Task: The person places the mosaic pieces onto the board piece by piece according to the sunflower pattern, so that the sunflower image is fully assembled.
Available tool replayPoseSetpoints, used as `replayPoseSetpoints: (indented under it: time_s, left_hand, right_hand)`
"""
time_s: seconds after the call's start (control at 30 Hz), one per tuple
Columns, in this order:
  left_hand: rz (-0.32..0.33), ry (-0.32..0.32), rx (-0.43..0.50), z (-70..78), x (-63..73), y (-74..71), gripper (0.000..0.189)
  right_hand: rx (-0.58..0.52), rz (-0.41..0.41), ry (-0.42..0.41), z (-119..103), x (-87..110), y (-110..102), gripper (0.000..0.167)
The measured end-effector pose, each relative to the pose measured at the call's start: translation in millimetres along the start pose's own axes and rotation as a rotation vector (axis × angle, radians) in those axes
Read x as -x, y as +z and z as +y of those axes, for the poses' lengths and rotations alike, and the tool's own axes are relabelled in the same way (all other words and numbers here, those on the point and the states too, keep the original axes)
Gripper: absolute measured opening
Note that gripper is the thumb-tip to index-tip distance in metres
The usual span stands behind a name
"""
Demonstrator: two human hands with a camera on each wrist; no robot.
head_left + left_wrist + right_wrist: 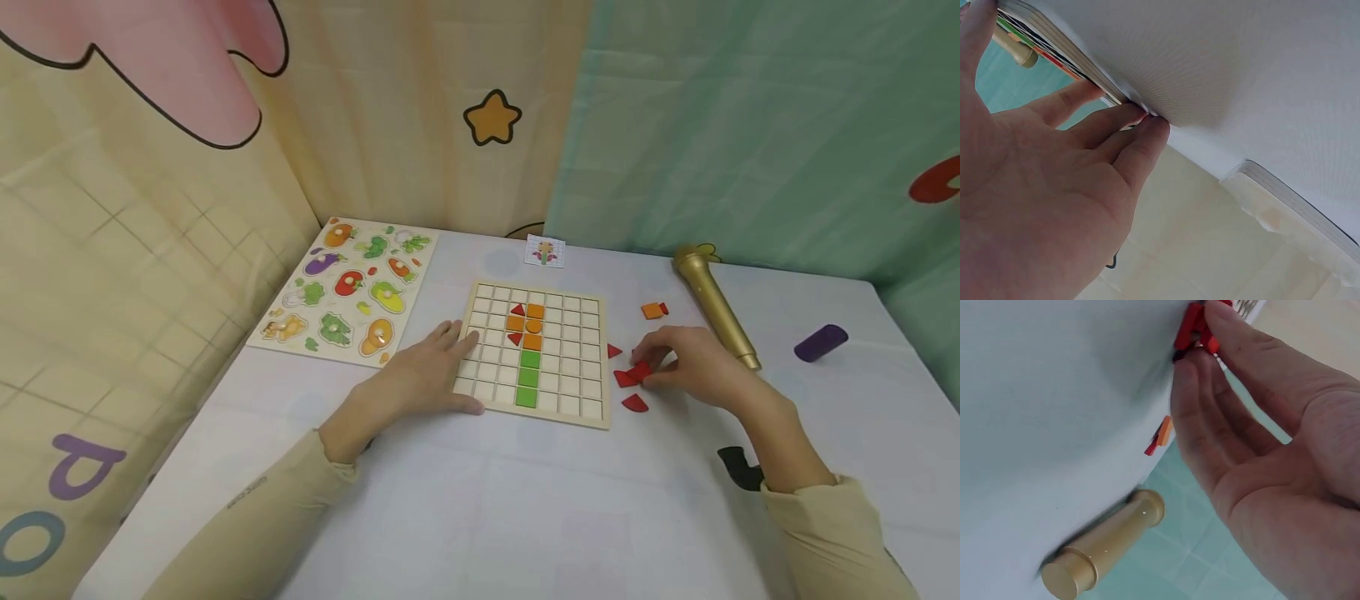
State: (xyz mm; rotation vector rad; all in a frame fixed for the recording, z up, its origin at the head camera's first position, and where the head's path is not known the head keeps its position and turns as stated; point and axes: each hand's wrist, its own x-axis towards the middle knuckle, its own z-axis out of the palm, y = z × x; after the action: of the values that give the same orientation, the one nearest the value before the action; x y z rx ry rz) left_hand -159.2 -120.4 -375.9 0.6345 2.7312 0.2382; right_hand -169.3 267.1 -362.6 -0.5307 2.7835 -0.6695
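My left hand point(427, 371) rests at the left side of a wooden grid board point(562, 417), its fingers fairly straight. In the left wrist view the fingertips touch the board's edge and the cloth. On the board, orange pieces point(535, 312) and two red triangles sit above a column of green squares point(529, 377). To the board's right, my right hand point(693, 367) pinches a red piece point(640, 372) between thumb and fingers, just over other red pieces. A red quarter-circle piece point(635, 403) lies nearer me. The held piece's full shape is partly hidden.
A vegetable puzzle board point(352, 321) lies at the left. Behind the grid board is a small picture card point(544, 252). To the right lie an orange piece point(652, 311), a gold tube-like object point(716, 308), a purple cylinder point(821, 342) and a black curved object point(741, 469).
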Motion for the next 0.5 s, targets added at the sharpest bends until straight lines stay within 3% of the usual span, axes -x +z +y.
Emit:
replayPoseSetpoints:
  time_s: [0.27,0.5]
  left_hand:
    - [0.009,0.012,0.009,-2.0,-0.9,2.4,0.112]
    - [0.006,0.01,0.002,-2.3,0.0,1.9,0.111]
  right_hand:
    - [0.005,0.083,-0.066,-6,-3.9,4,0.021]
    - [-0.033,0.087,-0.06,-42,-28.4,15,0.02]
